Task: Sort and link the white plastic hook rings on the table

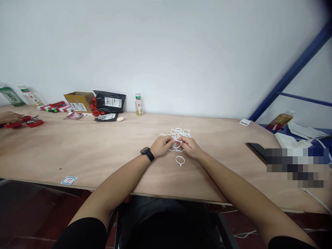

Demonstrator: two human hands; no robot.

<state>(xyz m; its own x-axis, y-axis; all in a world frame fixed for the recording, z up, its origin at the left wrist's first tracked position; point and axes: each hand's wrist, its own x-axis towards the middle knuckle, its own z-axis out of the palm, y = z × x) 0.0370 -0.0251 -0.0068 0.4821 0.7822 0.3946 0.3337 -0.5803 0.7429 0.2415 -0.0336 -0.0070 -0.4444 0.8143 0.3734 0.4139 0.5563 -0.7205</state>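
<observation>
My left hand (pixel 162 145), with a black watch on its wrist, and my right hand (pixel 190 147) meet over a pile of white plastic rings (pixel 178 133) on the plywood table (pixel 103 152). Both pinch the same white ring between fingertips at the pile's near edge. One separate white ring (pixel 180 160) lies flat on the table just in front of my hands.
Another person's hand (pixel 9 117) works with red parts (pixel 28 121) at far left. A cardboard box (pixel 79 100), black bags (pixel 110 102) and a small bottle (pixel 139 104) stand by the wall. A black phone (pixel 256 150) lies at right; blue frame beyond.
</observation>
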